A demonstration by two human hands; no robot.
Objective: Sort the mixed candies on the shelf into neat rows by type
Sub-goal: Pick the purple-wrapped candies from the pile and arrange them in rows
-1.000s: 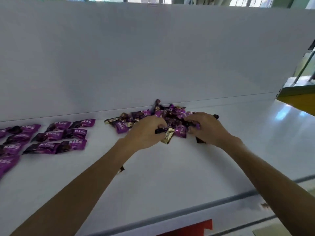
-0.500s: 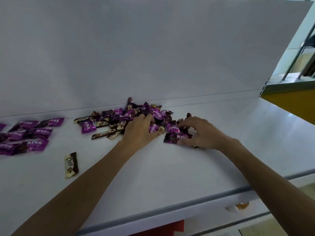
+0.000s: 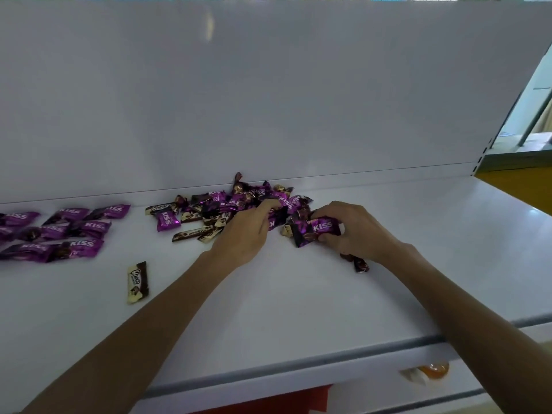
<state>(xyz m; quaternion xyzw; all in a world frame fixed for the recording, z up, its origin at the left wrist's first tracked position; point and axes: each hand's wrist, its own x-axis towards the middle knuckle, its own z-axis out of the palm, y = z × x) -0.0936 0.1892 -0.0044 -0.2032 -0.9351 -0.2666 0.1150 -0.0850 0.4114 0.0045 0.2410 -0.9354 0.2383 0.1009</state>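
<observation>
A mixed heap of candies (image 3: 239,198) lies on the white shelf (image 3: 298,294) against its back panel: purple Kiss wrappers, brown-and-cream Choco bars, small twisted ones. My left hand (image 3: 243,231) rests palm down on the heap's front, fingers curled into it; what it grips is hidden. My right hand (image 3: 355,228) pinches a purple Kiss candy (image 3: 316,230) at the heap's right edge. Sorted Kiss candies (image 3: 59,231) lie in rows at the far left. One Choco bar (image 3: 138,282) lies alone in front.
A dark twisted candy (image 3: 360,262) lies under my right wrist. The shelf's front edge (image 3: 298,364) runs across below my forearms. An orange wrapped sweet (image 3: 430,370) sits on the level below. The shelf ends at the right, where a yellow surface (image 3: 519,186) shows.
My right hand has lifted a Kiss candy off the heap's right edge and now holds it. My left hand stays on the heap. The view has shifted slightly.
</observation>
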